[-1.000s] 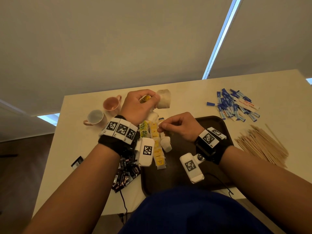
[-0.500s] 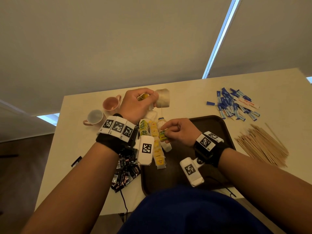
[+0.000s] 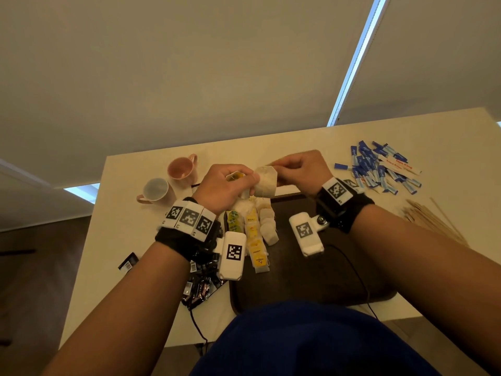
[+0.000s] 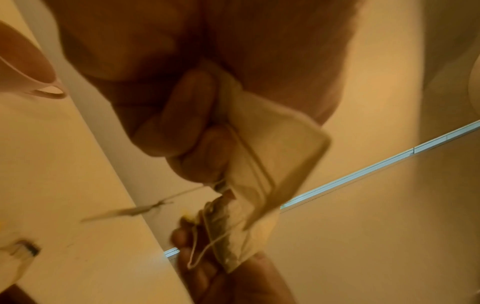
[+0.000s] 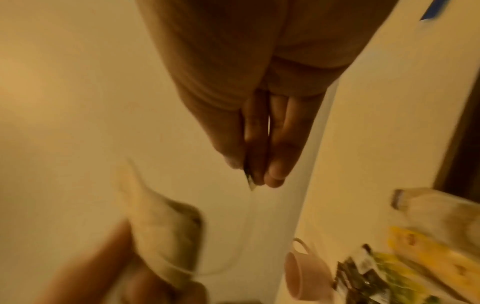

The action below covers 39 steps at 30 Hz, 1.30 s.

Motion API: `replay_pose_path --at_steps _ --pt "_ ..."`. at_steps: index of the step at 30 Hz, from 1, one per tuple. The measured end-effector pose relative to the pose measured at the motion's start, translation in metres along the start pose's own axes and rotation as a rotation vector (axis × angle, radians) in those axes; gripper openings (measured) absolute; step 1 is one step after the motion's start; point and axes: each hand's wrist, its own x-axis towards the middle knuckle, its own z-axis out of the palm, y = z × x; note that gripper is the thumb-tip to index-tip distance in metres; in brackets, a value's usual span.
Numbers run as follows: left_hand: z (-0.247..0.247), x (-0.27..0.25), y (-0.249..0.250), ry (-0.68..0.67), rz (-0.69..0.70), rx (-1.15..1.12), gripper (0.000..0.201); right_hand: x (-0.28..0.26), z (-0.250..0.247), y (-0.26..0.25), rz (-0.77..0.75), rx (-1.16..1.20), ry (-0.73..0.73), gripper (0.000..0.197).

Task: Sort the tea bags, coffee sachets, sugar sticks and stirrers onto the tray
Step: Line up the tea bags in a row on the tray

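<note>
My left hand [image 3: 248, 180] is raised over the far edge of the dark tray [image 3: 339, 270]. It grips a pale tea bag [image 3: 267, 181] and a yellow-tagged one. In the left wrist view its fingers [image 4: 192, 115] curl round the paper bag [image 4: 275, 152]. Just right of that bag, my right hand [image 3: 279, 169] pinches the small tag [image 5: 249, 182] on the bag's thin string. Rows of tea bags [image 3: 254, 237] lie along the tray's left side. Blue sugar sticks [image 3: 376, 169] and wooden stirrers [image 3: 431, 221] lie on the table to the right. Dark coffee sachets [image 3: 199, 286] lie left of the tray.
A pink cup [image 3: 181, 168] and a white cup [image 3: 157, 189] stand at the far left of the table [image 3: 122, 213]. A black cable [image 3: 360, 280] runs over the tray's right half. One dark sachet [image 3: 128, 261] lies near the table's left edge.
My right hand has lifted from the tea-bag rows on the tray, up and away to the bag in my left hand, the tag pinched. The left hand stays raised.
</note>
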Motion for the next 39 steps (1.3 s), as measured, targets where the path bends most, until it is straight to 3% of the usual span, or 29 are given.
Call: replay_pose_path --at_steps 4,9,16,20,24,29,35,39 --pt "0.005 -0.002 -0.012 0.009 -0.057 0.012 0.019 0.005 -0.001 -0.016 -0.064 0.099 0.032 0.025" --pt "0.007 -0.002 -0.022 0.015 -0.093 0.01 0.029 -0.001 0.002 -0.025 -0.238 -0.129 -0.027 0.01" --pt "0.008 -0.002 -0.031 0.034 -0.078 0.005 0.03 -0.016 -0.001 -0.028 -0.197 -0.16 -0.239 0.014" --pt "0.004 -0.003 -0.038 0.034 -0.07 -0.005 0.021 -0.015 0.003 -0.019 -0.099 -0.206 -0.286 0.033" --pt "-0.004 -0.006 -0.045 0.009 -0.058 -0.013 0.014 -0.012 0.014 -0.016 -0.079 -0.263 -0.27 0.016" --pt "-0.016 -0.012 -0.049 -0.054 -0.041 -0.049 0.018 -0.004 0.031 -0.011 -0.122 -0.344 -0.216 0.008" --pt "-0.03 -0.01 -0.06 -0.01 -0.057 0.035 0.017 0.004 0.048 -0.008 -0.144 -0.429 -0.229 0.011" --pt "-0.041 -0.008 -0.07 -0.051 -0.098 0.063 0.013 0.012 0.065 -0.007 -0.225 -0.692 -0.35 0.015"
